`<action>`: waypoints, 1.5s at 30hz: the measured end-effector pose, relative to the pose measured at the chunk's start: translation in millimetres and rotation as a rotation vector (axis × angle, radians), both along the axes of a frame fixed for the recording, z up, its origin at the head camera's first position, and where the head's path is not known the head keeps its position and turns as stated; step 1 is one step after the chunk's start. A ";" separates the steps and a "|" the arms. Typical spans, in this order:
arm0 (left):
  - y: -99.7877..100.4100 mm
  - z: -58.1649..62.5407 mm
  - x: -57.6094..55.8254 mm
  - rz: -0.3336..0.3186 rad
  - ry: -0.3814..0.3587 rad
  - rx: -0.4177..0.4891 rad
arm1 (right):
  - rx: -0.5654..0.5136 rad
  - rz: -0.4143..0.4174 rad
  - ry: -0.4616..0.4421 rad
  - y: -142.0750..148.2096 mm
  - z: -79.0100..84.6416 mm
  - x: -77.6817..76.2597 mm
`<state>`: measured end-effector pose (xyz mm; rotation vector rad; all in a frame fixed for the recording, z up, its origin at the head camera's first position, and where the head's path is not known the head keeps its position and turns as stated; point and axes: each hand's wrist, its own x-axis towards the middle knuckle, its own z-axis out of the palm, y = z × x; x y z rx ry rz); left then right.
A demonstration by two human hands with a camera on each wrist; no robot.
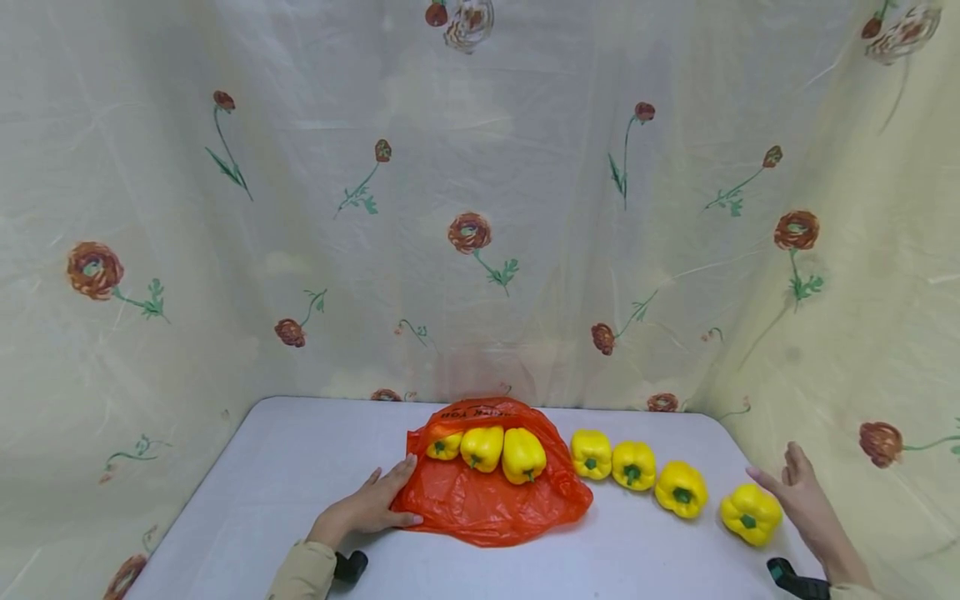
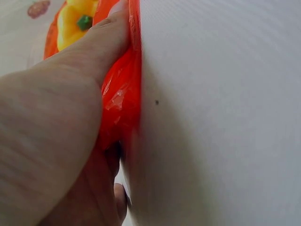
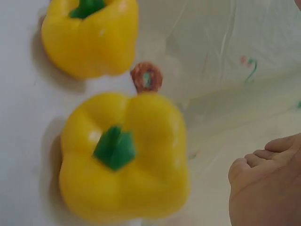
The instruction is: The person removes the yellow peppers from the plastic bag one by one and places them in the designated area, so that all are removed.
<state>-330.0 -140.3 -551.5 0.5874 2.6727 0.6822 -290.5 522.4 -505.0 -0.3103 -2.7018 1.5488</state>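
An orange-red plastic bag lies on the table with its mouth toward me, and three yellow bell peppers show in it. My left hand rests at the bag's left edge, thumb and fingers spread apart against the film. In the left wrist view the thumb lies along the red plastic, close to a pepper. My right hand hovers beside the rightmost loose yellow pepper, fingers raised and holding nothing. That pepper fills the middle of the right wrist view, stem facing the camera.
Three more yellow peppers stand in a slanting row between the bag and the rightmost one. A white table carries everything. Flower-printed curtain sheeting hangs behind and at both sides.
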 end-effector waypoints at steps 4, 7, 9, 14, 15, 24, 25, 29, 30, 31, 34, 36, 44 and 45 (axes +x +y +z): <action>0.2 1.2 0.3 0.003 -0.004 0.001 | 0.035 0.054 0.051 -38.4 28.2 6.3; 0.1 1.0 0.5 0.001 -0.001 0.000 | 0.055 0.109 0.089 -64.5 39.5 6.3; 0.1 0.0 0.4 0.000 -0.001 -0.001 | 0.057 0.168 0.099 -79.6 44.4 3.9; 0.5 -1.4 0.1 -0.006 0.004 -0.002 | 0.041 0.265 0.152 -115.4 45.0 -8.9; 0.8 -1.6 -0.1 -0.007 0.004 -0.001 | 0.042 0.282 0.166 -122.0 44.6 -11.5; 1.4 0.7 1.6 0.000 -0.006 -0.006 | -0.013 0.371 0.248 -181.2 45.1 -25.6; 1.5 1.5 1.8 0.003 -0.008 -0.005 | -0.027 0.384 0.260 -186.4 44.7 -26.9; 1.3 2.7 2.2 0.004 -0.007 -0.009 | -0.052 0.430 0.288 -204.8 42.6 -31.4; 1.1 2.3 2.0 0.003 -0.007 -0.010 | -0.053 0.436 0.284 -209.1 42.4 -31.8; 1.0 1.8 1.6 0.001 -0.005 -0.012 | -0.054 0.436 0.277 -213.3 42.5 -32.2; 0.3 1.1 1.3 -0.006 0.001 -0.014 | -0.047 0.446 0.251 -225.2 42.6 -32.3; 0.0 1.0 1.4 -0.008 0.004 -0.016 | -0.063 0.467 0.243 -232.6 42.7 -32.4; 0.0 3.6 2.6 -0.012 0.015 -0.017 | -0.118 0.487 0.196 -259.0 43.5 -38.8; 0.0 4.0 2.6 -0.013 0.016 -0.021 | -0.126 0.484 0.192 -261.9 43.8 -40.3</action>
